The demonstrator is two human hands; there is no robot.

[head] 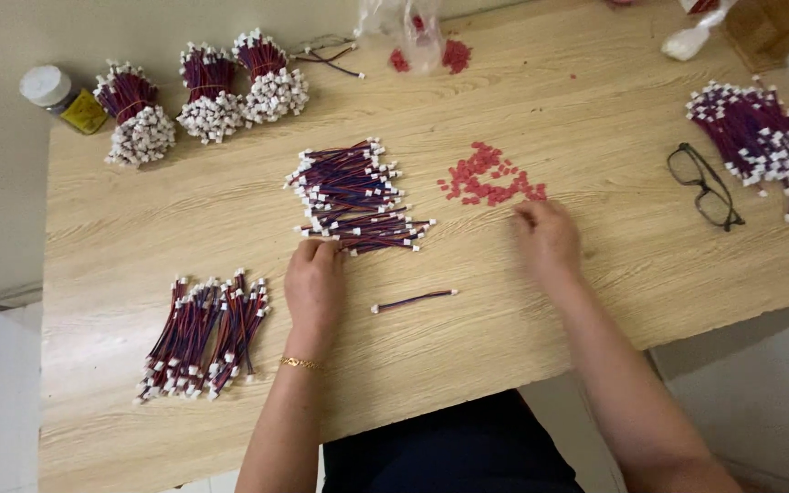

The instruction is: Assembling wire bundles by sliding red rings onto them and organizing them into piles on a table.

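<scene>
From the head view, the left hand [314, 283] rests with curled fingers touching the near edge of the central wire pile [354, 194], its wires lying left to right; the right hand [548, 239], fingers bent together, sits just near of the red connector scatter [490, 175]; a single wire [414, 300] lies between the hands, glasses [705, 185] far right

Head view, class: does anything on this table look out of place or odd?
Mostly orderly. One single wire lies alone between the hands, apart from the piles, and a pair of glasses sits among the work materials on the table.
</scene>
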